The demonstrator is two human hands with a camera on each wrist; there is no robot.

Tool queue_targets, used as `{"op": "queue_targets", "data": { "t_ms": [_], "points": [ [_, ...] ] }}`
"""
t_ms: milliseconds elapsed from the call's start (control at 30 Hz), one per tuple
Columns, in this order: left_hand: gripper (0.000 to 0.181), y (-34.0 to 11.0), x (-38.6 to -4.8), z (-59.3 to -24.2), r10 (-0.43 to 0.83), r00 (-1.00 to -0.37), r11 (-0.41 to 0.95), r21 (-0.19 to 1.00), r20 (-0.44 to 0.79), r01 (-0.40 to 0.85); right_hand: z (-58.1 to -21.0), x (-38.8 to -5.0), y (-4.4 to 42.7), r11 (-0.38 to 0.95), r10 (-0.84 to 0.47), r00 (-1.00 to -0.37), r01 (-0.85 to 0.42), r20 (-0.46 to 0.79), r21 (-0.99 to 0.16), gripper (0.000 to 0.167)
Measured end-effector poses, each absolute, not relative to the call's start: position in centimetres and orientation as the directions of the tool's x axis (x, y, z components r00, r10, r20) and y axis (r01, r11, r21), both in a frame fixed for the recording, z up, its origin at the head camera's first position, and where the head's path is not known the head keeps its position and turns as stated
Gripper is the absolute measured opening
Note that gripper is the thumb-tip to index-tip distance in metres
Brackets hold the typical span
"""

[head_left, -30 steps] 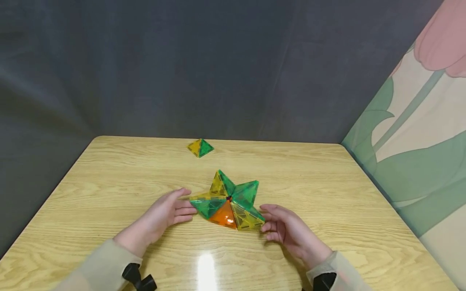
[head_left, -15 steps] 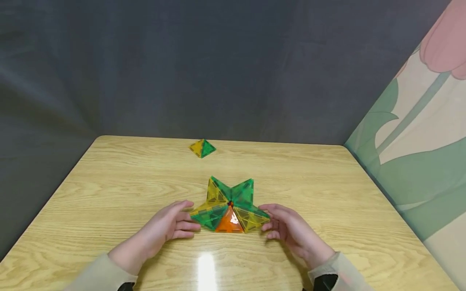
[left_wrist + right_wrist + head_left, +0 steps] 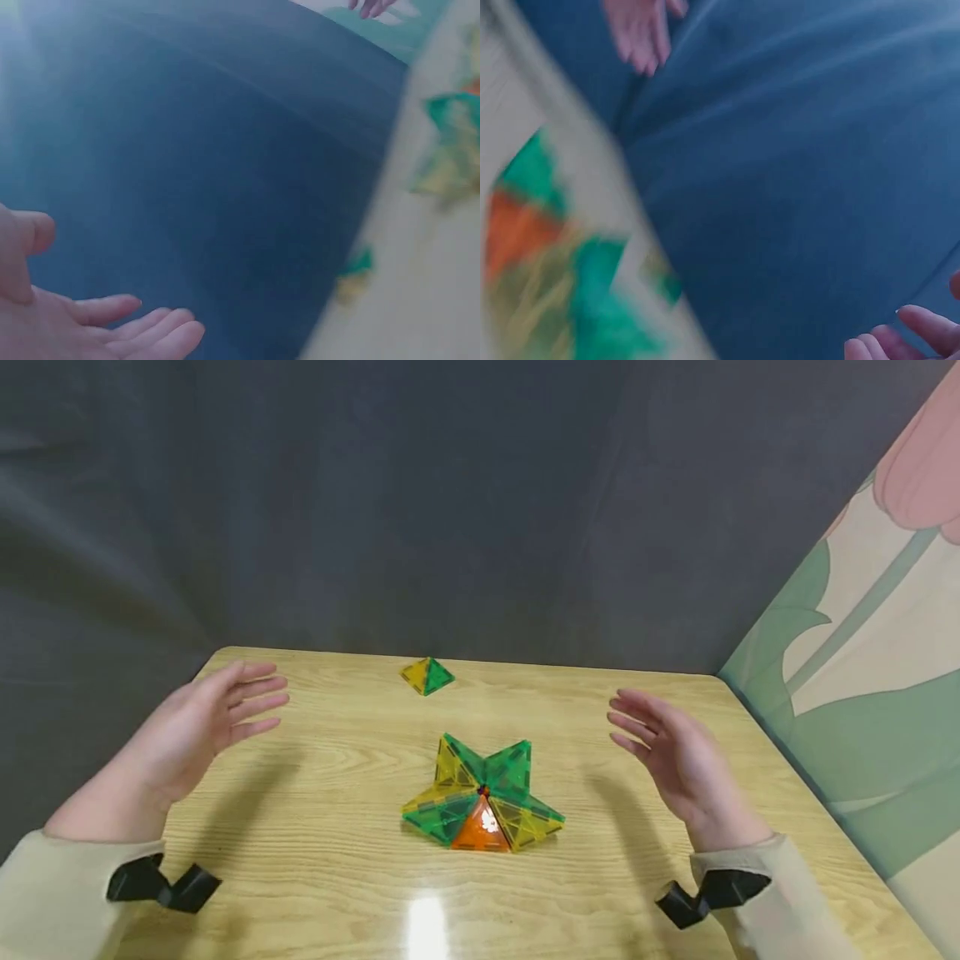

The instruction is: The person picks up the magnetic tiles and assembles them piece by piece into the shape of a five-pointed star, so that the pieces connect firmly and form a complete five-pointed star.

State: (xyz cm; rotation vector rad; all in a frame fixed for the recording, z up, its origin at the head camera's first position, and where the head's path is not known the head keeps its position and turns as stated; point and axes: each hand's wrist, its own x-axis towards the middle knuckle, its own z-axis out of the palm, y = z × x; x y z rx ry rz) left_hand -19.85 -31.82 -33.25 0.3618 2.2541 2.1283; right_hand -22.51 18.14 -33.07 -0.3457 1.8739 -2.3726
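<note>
A star built of translucent magnetic tiles [image 3: 480,829] in green, yellow and orange lies mid-table, its centre raised; the wrist views show it blurred. To its left, raised above the table, my left hand [image 3: 198,722] has its fingers spread fairly straight and holds nothing. On the other side my right hand [image 3: 678,760] is also lifted, fingers extended and slightly bent, with nothing in them. Both hands are well apart from the star. A small yellow and green tile pyramid [image 3: 427,677] sits near the table's far edge, touched by neither hand.
The wooden table [image 3: 337,893] carries a bright light reflection at the front. Behind it hangs a dark cloth [image 3: 465,510]. A wall with a painted flower [image 3: 885,693] borders the right side. Black straps [image 3: 161,885] sit over both sleeves.
A second ago both hands were at the star's sides, and it turned slightly between then and half a second ago. Since then the hands have let go, risen and moved outward.
</note>
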Motion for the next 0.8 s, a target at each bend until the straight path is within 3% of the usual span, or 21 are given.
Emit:
{"op": "queue_targets", "data": {
  "t_ms": [133, 300, 567, 700, 800],
  "points": [
    [0.070, -31.5, -21.3, -30.3, 0.182, -0.965, -0.104, 0.980, 0.188, 0.172, -29.2, -23.3, 15.0, -0.324, -0.307, -0.936, -0.068, 0.173, -0.944, 0.042],
    [0.079, -27.7, -24.8, -28.4, 0.194, -0.975, -0.073, 0.993, 0.110, 0.098, -27.8, -27.1, 9.7, -0.258, -0.386, -0.921, 0.054, 0.052, -0.965, 0.058],
    [0.072, -24.5, -34.1, -33.2, 0.091, -0.985, -0.027, 0.989, -0.145, -0.148, -32.0, -36.5, 3.4, -0.303, -0.179, -0.954, 0.285, -0.239, -0.909, 0.075],
    [0.071, -23.6, -36.9, -35.9, 0.064, -0.968, 0.024, 0.970, -0.242, -0.241, -34.8, -38.7, 1.5, -0.263, -0.149, -0.934, 0.354, -0.325, -0.897, 0.077],
    [0.074, -22.7, -38.3, -37.4, 0.054, -0.954, 0.062, 0.954, -0.296, -0.293, -36.4, -39.5, 0.6, -0.152, -0.183, -0.924, 0.363, -0.334, -0.919, 0.075]
  ]
}}
